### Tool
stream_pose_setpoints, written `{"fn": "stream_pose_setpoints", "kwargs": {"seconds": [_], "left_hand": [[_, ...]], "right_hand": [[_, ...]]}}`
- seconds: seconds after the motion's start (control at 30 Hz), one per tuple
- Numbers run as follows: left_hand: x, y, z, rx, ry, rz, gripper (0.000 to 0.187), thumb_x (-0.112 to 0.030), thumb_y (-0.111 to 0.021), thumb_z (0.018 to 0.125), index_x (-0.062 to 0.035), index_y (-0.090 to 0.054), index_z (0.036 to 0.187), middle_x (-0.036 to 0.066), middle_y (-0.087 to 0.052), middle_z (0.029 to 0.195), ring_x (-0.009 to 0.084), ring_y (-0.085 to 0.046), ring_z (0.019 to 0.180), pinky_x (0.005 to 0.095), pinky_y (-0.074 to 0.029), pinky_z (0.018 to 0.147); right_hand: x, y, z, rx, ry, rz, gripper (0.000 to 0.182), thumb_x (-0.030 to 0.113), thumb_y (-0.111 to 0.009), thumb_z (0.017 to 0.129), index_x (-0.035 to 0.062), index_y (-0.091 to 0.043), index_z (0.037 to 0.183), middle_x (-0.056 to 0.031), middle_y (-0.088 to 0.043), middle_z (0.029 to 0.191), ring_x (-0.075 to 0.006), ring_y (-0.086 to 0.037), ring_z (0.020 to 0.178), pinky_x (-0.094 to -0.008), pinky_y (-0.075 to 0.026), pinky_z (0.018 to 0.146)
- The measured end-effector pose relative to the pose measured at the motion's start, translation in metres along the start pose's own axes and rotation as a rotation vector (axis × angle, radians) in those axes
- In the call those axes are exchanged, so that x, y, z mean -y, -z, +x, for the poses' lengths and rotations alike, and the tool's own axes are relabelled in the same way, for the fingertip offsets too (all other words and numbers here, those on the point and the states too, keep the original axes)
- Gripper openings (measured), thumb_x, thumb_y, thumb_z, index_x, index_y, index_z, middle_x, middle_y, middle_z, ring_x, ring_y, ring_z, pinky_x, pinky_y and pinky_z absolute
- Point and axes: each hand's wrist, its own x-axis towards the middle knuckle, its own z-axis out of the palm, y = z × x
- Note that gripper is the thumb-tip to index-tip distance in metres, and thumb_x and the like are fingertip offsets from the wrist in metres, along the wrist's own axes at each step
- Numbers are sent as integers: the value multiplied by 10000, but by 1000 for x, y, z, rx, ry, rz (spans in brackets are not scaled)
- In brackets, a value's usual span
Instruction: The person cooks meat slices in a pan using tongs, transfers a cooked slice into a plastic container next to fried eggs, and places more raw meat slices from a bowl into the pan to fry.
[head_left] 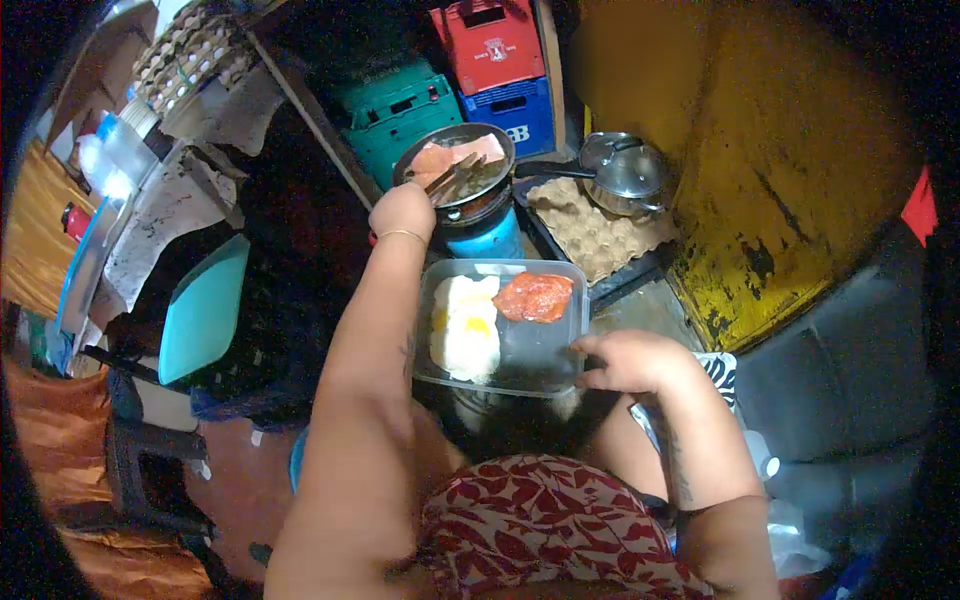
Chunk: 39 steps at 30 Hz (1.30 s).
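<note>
My left hand [403,212] is closed at the near left edge of a frying pan [512,160], around the handle of what look like brown tongs [440,183]. Their ends reach into the pan, beside pinkish slices of meat [480,150]. With my right hand [630,362] I grip the right wall of a clear plastic container [520,375] above my lap. Inside it, fried eggs [468,335] lie on the left and a reddish piece of meat [538,298] at the upper right. My left fingers are partly hidden.
The pan sits on a burner over a blue gas cylinder [485,238]. To its right, a lidded pot [625,175] rests on an egg tray [590,230]. Stacked crates [490,50] stand behind. A teal lid [205,310] and egg trays [190,60] are at left.
</note>
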Motion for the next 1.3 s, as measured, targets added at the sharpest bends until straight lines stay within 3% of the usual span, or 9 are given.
{"fn": "stream_pose_setpoints", "kwargs": {"seconds": [0.4,0.6,0.77,0.83,0.87,0.93,1.13,1.2,1.3], "left_hand": [[86,42,-40,-221,-24,41,217,-199,-681,824,-54,-717,982,197,-709,1011,385,-684,966,490,-557,808],[112,12,-61,47,39,-111,338,-303,-740,795,-40,-732,1007,203,-713,1041,403,-683,972,499,-551,834],[160,2,-80,-6,62,-277,347,-335,-759,804,-35,-738,978,179,-731,967,342,-718,848,465,-570,738],[179,34,-106,110,217,-856,333,-321,-763,832,-23,-726,977,116,-712,841,220,-679,679,369,-549,599],[189,50,-126,108,249,-853,333,-321,-763,832,-23,-726,977,116,-712,841,220,-679,679,369,-549,599],[210,82,-180,-108,250,-1055,319,-289,-681,935,-41,-685,1136,58,-676,810,112,-590,615,255,-491,549],[285,129,-333,-306,602,-933,340,-229,-714,901,-17,-671,1164,20,-646,764,84,-581,611,229,-441,491],[344,95,-386,-286,635,-764,324,-216,-710,906,-24,-668,1164,6,-637,760,79,-571,583,219,-413,461],[352,61,-465,-314,858,-1011,249,-197,-725,898,-31,-696,1081,-11,-619,746,69,-545,548,212,-401,463]], "right_hand": [[-14,-15,18,-87,164,32,594,415,-677,878,75,-555,1350,-231,-637,1241,-392,-611,1151,-428,-486,992],[7,-15,33,0,-8,-6,606,396,-714,859,63,-560,1342,-230,-657,1206,-380,-633,1120,-424,-496,967],[17,-20,40,25,-30,31,599,343,-735,849,42,-562,1337,-242,-651,1218,-366,-641,1121,-422,-495,974],[18,-23,45,34,-64,41,620,332,-741,844,32,-550,1352,-232,-658,1220,-341,-654,1112,-421,-503,962],[14,-27,48,58,-48,30,620,332,-741,844,32,-550,1352,-232,-658,1220,-341,-654,1112,-421,-503,962],[8,-33,54,36,-54,20,585,209,-728,878,53,-509,1398,-209,-648,1207,-280,-656,1055,-383,-516,909],[9,-34,63,66,-29,125,567,168,-713,907,34,-489,1411,-170,-636,1140,-218,-637,971,-354,-516,838],[2,-35,68,85,-2,143,565,152,-708,915,25,-482,1417,-160,-632,1112,-216,-630,950,-348,-515,833],[5,-35,70,80,4,144,569,145,-710,915,14,-479,1419,-157,-631,1130,-214,-620,982,-330,-507,856]]}}
